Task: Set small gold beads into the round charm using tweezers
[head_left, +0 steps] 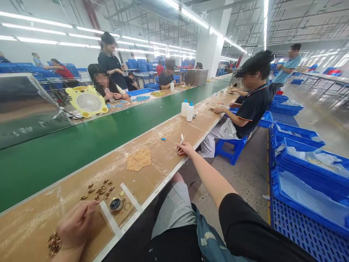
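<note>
My left hand (pixel 79 222) is closed above the brown tabletop (pixel 163 160) at the lower left; what its fingers hold, if anything, is hidden. Beside it lie bronze-coloured metal pieces (pixel 102 190) in a loose group, and a second small heap (pixel 54 243) sits by the wrist. A small round pot with dark contents (pixel 116 204) stands between two pale strips (pixel 111 219). My right hand (pixel 185 148) reaches to the table's near edge, its fingers closed on a thin white tool (pixel 181 138) that points up. Between the hands is a flat pile of small tan pieces (pixel 139 160).
A small blue cap (pixel 163 139) lies left of my right hand. Two white bottles (pixel 190 112) stand farther along. Behind the table runs a green conveyor belt (pixel 89 138). A seated person (pixel 253 105) works at the right, near blue bins (pixel 311 196). A yellow fan (pixel 87 102) stands across the belt.
</note>
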A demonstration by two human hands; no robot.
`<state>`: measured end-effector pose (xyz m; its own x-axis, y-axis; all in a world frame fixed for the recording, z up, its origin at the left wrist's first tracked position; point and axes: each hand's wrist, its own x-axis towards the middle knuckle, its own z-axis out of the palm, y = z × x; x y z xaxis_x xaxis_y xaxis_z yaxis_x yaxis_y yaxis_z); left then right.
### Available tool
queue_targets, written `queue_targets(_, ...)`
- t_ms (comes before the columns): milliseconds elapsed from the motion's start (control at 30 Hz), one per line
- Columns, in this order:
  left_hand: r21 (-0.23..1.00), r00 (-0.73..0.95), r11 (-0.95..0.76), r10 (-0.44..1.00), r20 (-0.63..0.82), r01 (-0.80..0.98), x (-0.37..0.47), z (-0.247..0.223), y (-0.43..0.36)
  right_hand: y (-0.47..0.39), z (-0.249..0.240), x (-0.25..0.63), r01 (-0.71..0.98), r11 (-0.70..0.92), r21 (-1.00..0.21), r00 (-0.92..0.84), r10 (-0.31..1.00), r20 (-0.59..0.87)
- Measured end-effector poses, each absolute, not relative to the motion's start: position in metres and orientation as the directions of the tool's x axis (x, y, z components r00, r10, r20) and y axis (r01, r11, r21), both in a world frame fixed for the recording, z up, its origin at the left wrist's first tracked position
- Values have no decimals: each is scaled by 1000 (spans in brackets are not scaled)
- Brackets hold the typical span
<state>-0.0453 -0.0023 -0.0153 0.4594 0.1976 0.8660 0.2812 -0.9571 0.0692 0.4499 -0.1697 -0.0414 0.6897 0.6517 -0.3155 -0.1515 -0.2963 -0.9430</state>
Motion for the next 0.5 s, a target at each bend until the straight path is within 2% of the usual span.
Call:
queue_targets(267, -36, 340, -912, 116, 933, 409, -42, -7, -12, -173, -35, 444, -171, -299, -939, 662, 670, -334)
queue_targets(367, -49, 365, -889, 137, 921, 455, -43, -13, -7, -174, -35, 449, -161, -305, -939, 643, 689, -334)
queue_targets(500, -54, 478, -928, 139, 867, 368, -45, -21, -3, -172, -36, 456, -163, -303, -939, 614, 714, -337)
